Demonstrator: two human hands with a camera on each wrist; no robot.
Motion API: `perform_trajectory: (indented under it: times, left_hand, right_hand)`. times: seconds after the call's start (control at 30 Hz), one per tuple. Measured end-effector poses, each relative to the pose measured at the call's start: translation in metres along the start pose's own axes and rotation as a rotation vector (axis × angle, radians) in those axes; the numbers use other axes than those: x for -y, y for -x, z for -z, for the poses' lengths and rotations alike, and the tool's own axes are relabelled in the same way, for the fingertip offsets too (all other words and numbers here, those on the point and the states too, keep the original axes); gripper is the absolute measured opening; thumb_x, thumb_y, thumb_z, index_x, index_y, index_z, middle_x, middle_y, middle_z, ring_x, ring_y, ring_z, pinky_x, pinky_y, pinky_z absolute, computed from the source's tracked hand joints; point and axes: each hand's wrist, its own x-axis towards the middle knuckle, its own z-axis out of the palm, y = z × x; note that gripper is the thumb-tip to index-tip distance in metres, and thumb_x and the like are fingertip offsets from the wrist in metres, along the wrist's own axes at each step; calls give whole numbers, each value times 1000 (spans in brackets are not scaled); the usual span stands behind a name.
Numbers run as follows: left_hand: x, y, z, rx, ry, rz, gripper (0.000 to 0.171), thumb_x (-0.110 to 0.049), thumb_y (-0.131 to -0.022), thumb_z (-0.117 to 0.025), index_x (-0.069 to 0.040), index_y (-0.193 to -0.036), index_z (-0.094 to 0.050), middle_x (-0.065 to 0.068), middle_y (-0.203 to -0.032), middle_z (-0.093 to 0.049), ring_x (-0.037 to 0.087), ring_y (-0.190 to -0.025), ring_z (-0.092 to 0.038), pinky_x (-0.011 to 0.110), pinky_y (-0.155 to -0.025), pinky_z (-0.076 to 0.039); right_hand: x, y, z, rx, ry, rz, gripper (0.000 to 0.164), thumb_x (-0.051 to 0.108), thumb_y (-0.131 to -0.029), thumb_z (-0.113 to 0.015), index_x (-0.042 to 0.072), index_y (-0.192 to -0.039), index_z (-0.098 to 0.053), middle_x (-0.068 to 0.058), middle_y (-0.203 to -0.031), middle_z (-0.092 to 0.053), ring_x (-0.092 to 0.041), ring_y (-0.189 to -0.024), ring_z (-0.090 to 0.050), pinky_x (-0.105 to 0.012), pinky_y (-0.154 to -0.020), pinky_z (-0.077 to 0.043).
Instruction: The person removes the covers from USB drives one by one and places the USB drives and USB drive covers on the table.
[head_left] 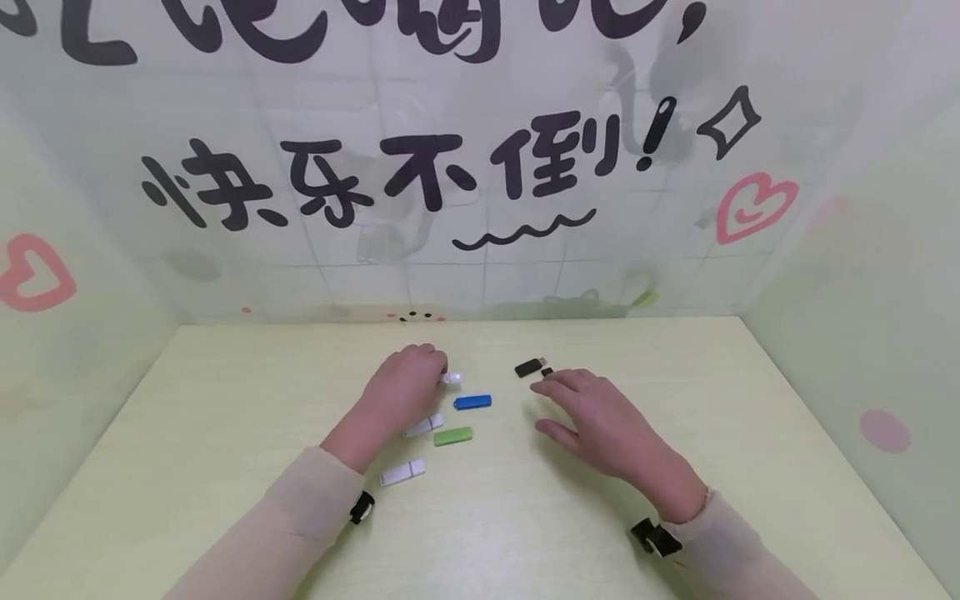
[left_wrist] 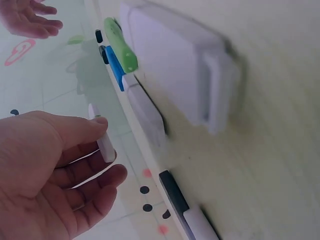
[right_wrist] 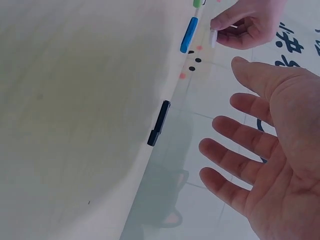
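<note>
My left hand (head_left: 405, 382) pinches a small white USB stick (left_wrist: 105, 142) between thumb and fingers, above the table; part of that stick (head_left: 452, 378) shows past the fingers in the head view. Just below it lies a blue USB stick (head_left: 472, 402), with a green one (head_left: 453, 436) nearer to me. My right hand (head_left: 600, 421) hovers with fingers spread and holds nothing. Beyond its fingertips lie a black USB stick (head_left: 529, 367) with its metal plug bare and a small black piece (head_left: 547, 372), partly hidden by the fingers.
Two white USB sticks, one (head_left: 423, 426) beside the left wrist and one (head_left: 402, 472) nearer, lie on the pale table (head_left: 480, 533). A dark-and-white stick (left_wrist: 174, 192) shows low in the left wrist view. Printed walls (head_left: 420, 275) enclose the table's back and sides.
</note>
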Motion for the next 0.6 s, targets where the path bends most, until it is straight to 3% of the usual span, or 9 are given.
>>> perform_trajectory:
  times: [0.17, 0.4, 0.6]
  left_hand:
    - [-9, 9, 3, -75, -34, -56, 6, -14, -90, -68, -8, -91, -67, -2, -80, -54, 16, -73, -50, 30, -67, -46]
    - [-20, 21, 7, -250, -75, -152, 5, -13, -86, -68, -10, -83, -65, -3, -75, -52, 15, -66, -45, 27, -58, -40]
    - [-28, 31, 7, -329, -121, -174, 7, -17, -86, -69, -10, -85, -67, -2, -77, -55, 16, -68, -48, 27, -58, -39]
  right_hand:
    - [3, -4, 0, 1, -15, 5, 45, 37, -93, -68, 13, -131, -64, -5, -127, -62, -26, -118, -58, -43, -96, -48]
    - [5, -15, 0, -22, -38, 20, 45, 37, -93, -69, 13, -131, -63, -4, -127, -63, -25, -116, -58, -42, -96, -48]
    - [11, -26, -1, -34, -52, 48, 45, 36, -92, -70, 13, -130, -64, -4, -126, -63, -25, -116, -59, -42, -95, -48]
